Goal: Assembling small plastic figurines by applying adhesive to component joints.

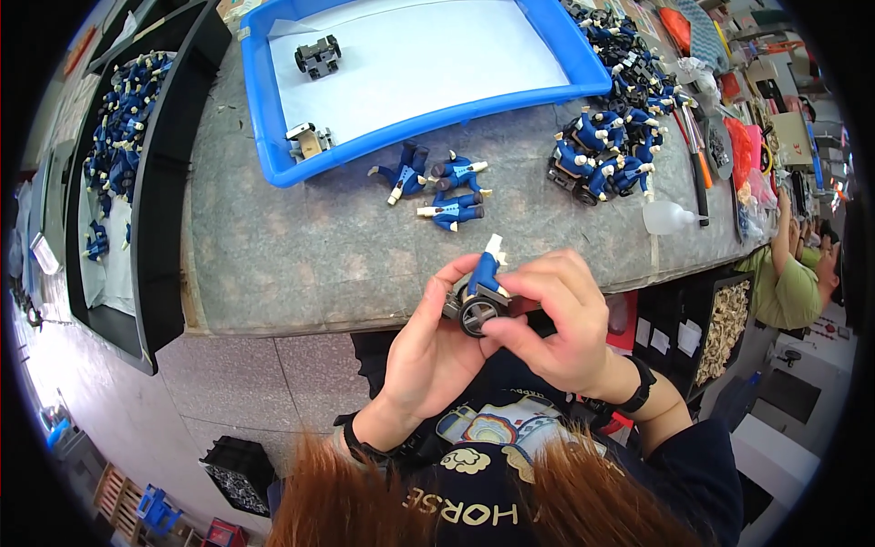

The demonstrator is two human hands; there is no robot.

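My left hand (428, 346) and my right hand (561, 319) together hold a small grey wheeled toy cart (474, 305) just in front of the table edge. A blue toy figure (488, 269) with a pale hand sits on the cart, sticking up between my fingers. My right thumb and forefinger pinch the cart near its black wheel. Three loose blue figures (442, 187) lie on the grey table (301, 255) just beyond my hands.
A blue tray (273, 155) lined with white paper holds a wheeled cart (317, 56) and another cart piece (308, 139). A pile of blue figures and carts (606, 137) lies at right beside tools and a white bottle (665, 217). A black bin (118, 118) of figures stands left. Another person (793, 273) sits at right.
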